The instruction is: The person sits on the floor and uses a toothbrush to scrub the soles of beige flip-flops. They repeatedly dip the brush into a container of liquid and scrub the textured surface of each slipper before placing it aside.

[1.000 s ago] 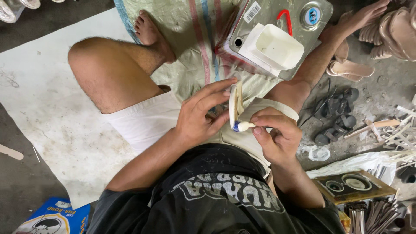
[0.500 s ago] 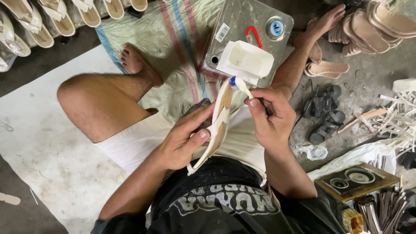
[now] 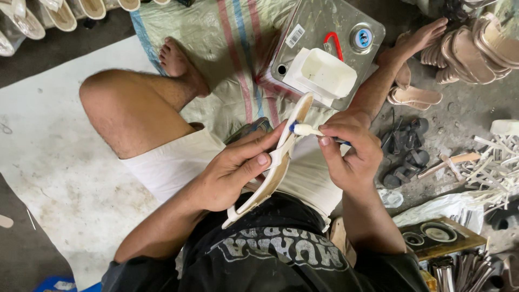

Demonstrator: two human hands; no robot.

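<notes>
The left hand (image 3: 235, 173) gripped a pale shoe sole (image 3: 273, 167) edge-up over the lap, just below the white plastic tub (image 3: 323, 74). The right hand (image 3: 351, 151) pinched a small brush (image 3: 304, 130), its tip touching the sole's upper edge.

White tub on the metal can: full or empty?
Looks empty: the white tub shows only bare white inner walls and floor.

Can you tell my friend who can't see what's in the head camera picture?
A seated person's left hand holds a pale sandal sole while the right hand touches a small glue-coated brush to it. A white tub sits on a metal can ahead.
</notes>
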